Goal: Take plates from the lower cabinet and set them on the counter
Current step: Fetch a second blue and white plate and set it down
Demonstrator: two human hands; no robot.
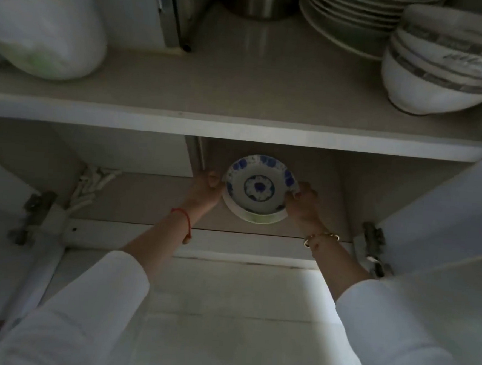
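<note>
— Where are the plates?
— A small stack (257, 193), blue-patterned one on top, sits on the lower cabinet's floor (147, 195). The left hand (206, 190) and right hand (304, 201) each clamp an opposite rim.
— And the shelf (240, 96) above?
— It holds stacked bowls (442, 62), larger plates (357, 16), a metal pot (261, 1) and a white bag (42, 23).

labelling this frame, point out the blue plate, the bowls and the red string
blue plate (259, 187), head view, on its centre flower
bowls (441, 71), head view, on the stack's side
red string (184, 217), head view, on the left wrist
</note>
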